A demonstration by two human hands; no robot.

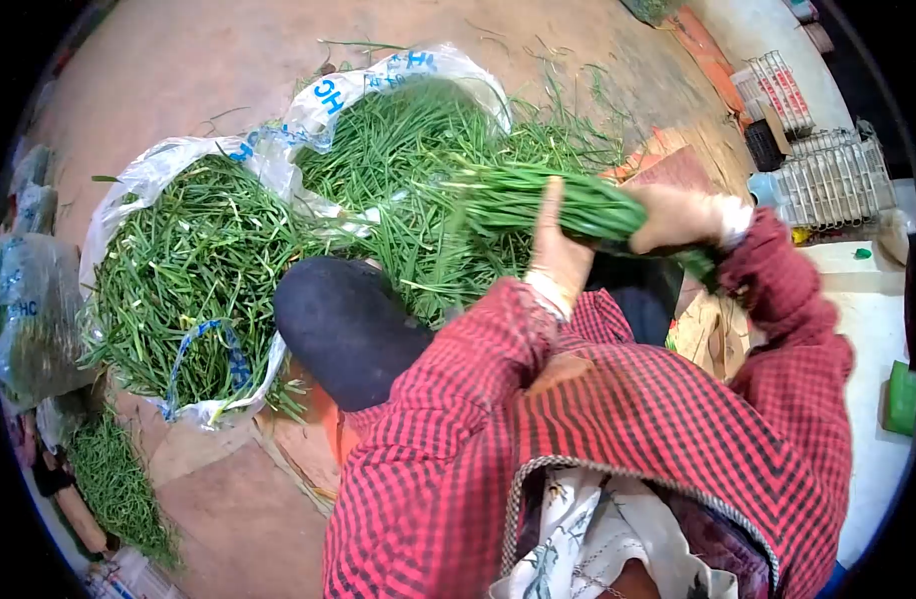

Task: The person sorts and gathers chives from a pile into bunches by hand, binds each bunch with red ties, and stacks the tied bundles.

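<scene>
A thick bundle of long green stalks (508,198) lies sideways across both of my hands, above my lap. Near its middle, my left hand (563,240) grips it with the thumb raised over the stalks. At the bundle's right end my right hand (677,217) is wrapped round it. The bundle's left tips are slightly blurred. Below and behind it spreads a loose heap of green stalks (408,140) in an opened white plastic bag (458,68). Another opened bag (128,195), full of cut stalks (193,270), sits to the left of my knee.
Filled clear bags (38,309) stand at the far left, with more greens (118,484) on the floor below them. At the right are wire racks (837,180), a blue object (764,190) and a green container (902,399). Cardboard (702,329) lies beside my lap.
</scene>
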